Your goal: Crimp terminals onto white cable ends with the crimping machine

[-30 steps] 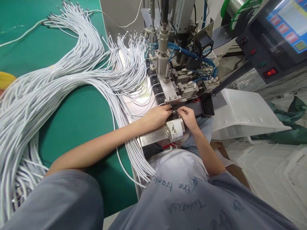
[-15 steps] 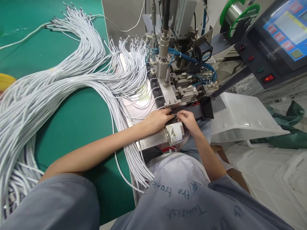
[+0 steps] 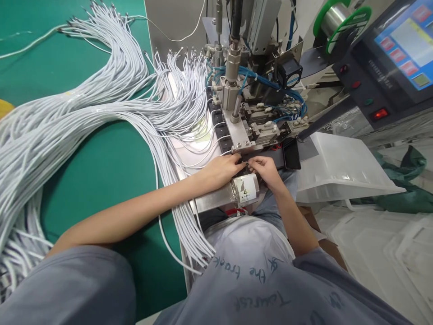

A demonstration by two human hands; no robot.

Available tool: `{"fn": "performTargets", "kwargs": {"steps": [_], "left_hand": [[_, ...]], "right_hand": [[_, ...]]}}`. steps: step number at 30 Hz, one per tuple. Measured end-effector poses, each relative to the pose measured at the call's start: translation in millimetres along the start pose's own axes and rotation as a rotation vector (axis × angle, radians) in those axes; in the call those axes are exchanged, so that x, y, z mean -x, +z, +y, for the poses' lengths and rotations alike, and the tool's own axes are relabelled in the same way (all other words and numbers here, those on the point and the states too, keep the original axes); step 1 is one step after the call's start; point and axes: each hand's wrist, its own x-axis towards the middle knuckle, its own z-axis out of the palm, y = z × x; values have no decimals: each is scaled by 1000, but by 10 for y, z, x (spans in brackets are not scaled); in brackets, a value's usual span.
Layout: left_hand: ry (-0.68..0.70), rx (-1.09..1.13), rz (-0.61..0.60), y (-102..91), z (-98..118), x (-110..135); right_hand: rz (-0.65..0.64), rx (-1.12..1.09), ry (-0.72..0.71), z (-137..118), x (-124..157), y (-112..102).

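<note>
My left hand [image 3: 225, 170] lies at the near end of the black fixture block [image 3: 221, 132], its fingers bent over the work spot. Close to its fingertips, my right hand [image 3: 265, 169] pinches a tiny part, too small to name. White cables [image 3: 203, 155] run from the pile on the left into the fixture block, and one passes by my left fingers. Just in front of both hands sits a roll with a printed white label [image 3: 246, 188]. The metal press head of the machine [image 3: 238, 135] stands right behind my fingers.
A thick bundle of white cables [image 3: 101, 110] spreads over the green table mat [image 3: 101, 171]. A control panel [image 3: 389, 67] and a green-rimmed wire spool [image 3: 340, 22] stand at upper right. Below them are a black tray [image 3: 291, 155] and a white plastic bin [image 3: 345, 164].
The view has shifted slightly. My right fingertips sit a touch closer to my left fingers; otherwise both hands stay at the same spot.
</note>
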Motion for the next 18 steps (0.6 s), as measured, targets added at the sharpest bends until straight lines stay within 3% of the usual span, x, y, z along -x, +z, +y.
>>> {"fn": "performTargets", "kwargs": {"steps": [10, 18], "left_hand": [[2, -7, 15, 57, -5, -1], [6, -58, 6, 17, 29, 6]], "right_hand": [[17, 15, -65, 47, -6, 61], [-23, -4, -7, 26, -44, 61]]}}
